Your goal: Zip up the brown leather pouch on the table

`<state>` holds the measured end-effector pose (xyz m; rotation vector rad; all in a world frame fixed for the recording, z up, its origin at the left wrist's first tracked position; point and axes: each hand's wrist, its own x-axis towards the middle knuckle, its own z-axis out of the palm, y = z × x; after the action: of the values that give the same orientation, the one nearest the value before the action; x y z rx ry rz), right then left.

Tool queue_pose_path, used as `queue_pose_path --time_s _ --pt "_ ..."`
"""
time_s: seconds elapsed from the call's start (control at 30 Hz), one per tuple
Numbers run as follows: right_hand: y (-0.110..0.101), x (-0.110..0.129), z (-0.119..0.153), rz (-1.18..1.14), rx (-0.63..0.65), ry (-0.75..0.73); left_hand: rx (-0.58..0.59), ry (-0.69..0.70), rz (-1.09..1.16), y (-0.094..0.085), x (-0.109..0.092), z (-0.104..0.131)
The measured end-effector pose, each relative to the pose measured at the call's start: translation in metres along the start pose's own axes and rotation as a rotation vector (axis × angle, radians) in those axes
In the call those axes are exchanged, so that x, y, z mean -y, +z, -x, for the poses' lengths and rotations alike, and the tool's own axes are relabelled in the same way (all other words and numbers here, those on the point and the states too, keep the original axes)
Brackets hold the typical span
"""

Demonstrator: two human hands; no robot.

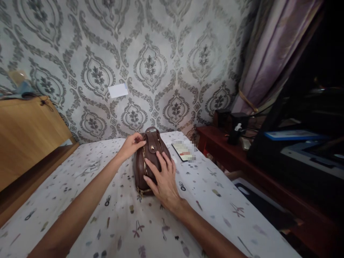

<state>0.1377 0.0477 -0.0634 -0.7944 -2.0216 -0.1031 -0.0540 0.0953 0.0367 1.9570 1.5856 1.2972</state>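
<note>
On the white printed sheet (114, 233), has the brown bag (152, 157) set centrally, apparently for reach from both sides. Spreads the right hand (165, 184) loosely across its front, likely to steady it. Bends the left hand (133, 145) at its upper left edge; cannot tell whether gripping. Has the phone (182, 152) flat to the right, clear of both hands.

Brown, gold-zipped bag (152, 157) on patterned sheet (118, 215)

Grey patterned wall (150, 68) behind, tied purple curtain (274, 53) and dark-red table (227, 154) right, wooden panel (29, 132) left.
</note>
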Motion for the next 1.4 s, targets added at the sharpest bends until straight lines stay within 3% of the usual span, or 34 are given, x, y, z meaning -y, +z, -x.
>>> queue_pose_path --time_s 0.17,0.3,0.47,0.63,0.93,1.27,1.4 --pt "0.001 -0.003 0.002 -0.036 -0.001 -0.007 -0.035 0.043 -0.061 0.005 0.0 0.005" --pt "0.002 -0.004 0.004 -0.063 -0.026 0.013 -0.055 0.072 -0.095 0.009 -0.01 -0.005" --pt "0.001 -0.001 0.007 -0.067 -0.06 0.056 0.084 0.084 -0.168 0.022 -0.034 -0.032" --pt "-0.001 -0.001 0.01 -0.055 -0.063 0.066 0.082 0.033 -0.218 0.032 -0.044 -0.045" --pt "0.0 -0.007 0.01 -0.162 -0.042 0.067 0.019 -0.027 -0.176 0.041 -0.046 -0.031" --pt "-0.004 -0.01 0.006 -0.24 -0.023 0.078 0.095 0.15 -0.212 0.035 -0.056 -0.012" --pt "-0.016 -0.01 0.004 -0.334 -0.084 0.153 0.128 0.104 -0.119 0.031 -0.053 -0.011"
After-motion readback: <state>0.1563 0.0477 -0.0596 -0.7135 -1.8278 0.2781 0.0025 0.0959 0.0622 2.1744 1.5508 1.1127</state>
